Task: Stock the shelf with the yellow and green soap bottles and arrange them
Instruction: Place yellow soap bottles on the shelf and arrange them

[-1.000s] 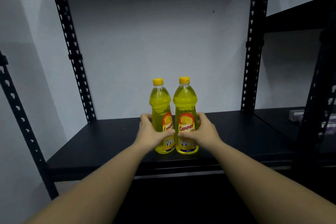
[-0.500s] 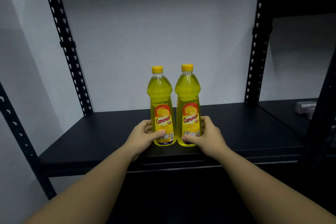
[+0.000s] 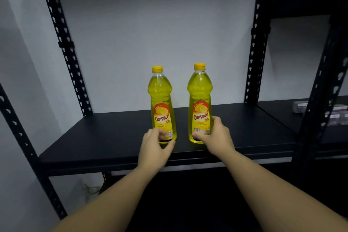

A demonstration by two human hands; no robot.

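Two clear plastic yellow bottles labelled "Cammer" stand apart on the black shelf [image 3: 113, 133]; the left hand [image 3: 153, 149] grips the left bottle [image 3: 162, 103], the right hand [image 3: 216, 137] the right bottle [image 3: 200, 100].

Two soap bottles are standing upright on the shelf [image 3: 113, 137], near its front edge, with a gap between them. The left soap bottle [image 3: 162, 103] is standing just beyond the left hand [image 3: 154, 149]; the right soap bottle [image 3: 200, 100] is sitting to the left of the right hand [image 3: 216, 137]. Small boxes [image 3: 301, 106] are lying on a neighbouring shelf far to the right of the right hand.
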